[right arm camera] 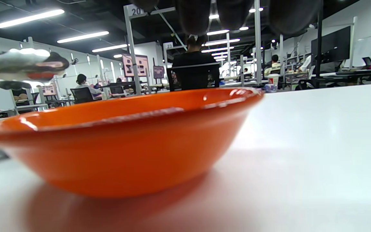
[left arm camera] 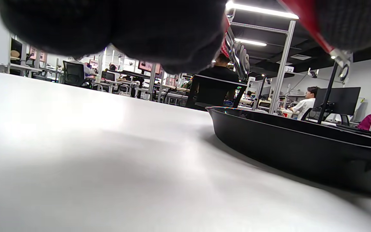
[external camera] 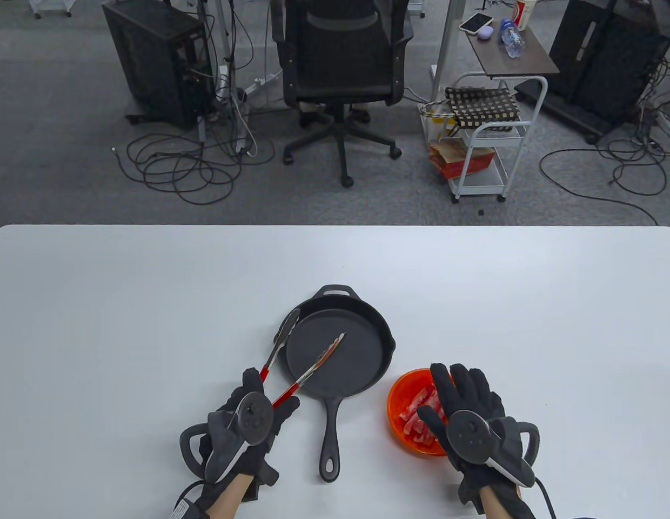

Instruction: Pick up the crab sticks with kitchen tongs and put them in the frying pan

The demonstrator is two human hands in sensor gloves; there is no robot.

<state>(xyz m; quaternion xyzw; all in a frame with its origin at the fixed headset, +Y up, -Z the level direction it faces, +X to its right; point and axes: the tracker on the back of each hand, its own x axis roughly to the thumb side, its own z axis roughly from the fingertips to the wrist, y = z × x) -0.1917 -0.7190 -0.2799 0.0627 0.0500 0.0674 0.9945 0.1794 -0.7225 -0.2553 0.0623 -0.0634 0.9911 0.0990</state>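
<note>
Both my gloved hands sit low at the near edge of the white table (external camera: pixel 151 303), trackers strapped on their backs. My left hand (external camera: pixel 248 427) has its fingers curled round the red grips of the kitchen tongs (external camera: pixel 302 357), and the two steel arms stand apart: one tip hangs over the middle of the frying pan (external camera: pixel 340 346), the other lies along its left rim. That black cast-iron pan sits dead centre, floor bare, long handle pointing back toward me. From my left wrist the pan's dark wall fills the right side, with the glossy tabletop running off bright and smooth to the left.

My right hand (external camera: pixel 470 416) is over the right side of the orange bowl (external camera: pixel 405 394), fingers straight and close together, thumb reaching over the rim; whether they touch it I cannot tell. Crab sticks (external camera: pixel 419 416), red and white, are heaped inside that bowl, just right of the pan handle. From my right wrist the bowl's orange side looms large on the white surface.

Beyond the table: grey carpet, loose black cables, a black office chair (external camera: pixel 340 70), a computer tower (external camera: pixel 156 59), and a white trolley (external camera: pixel 491 130). Wrist views catch a long workshop with strip lights, monitors and people seated at desks
</note>
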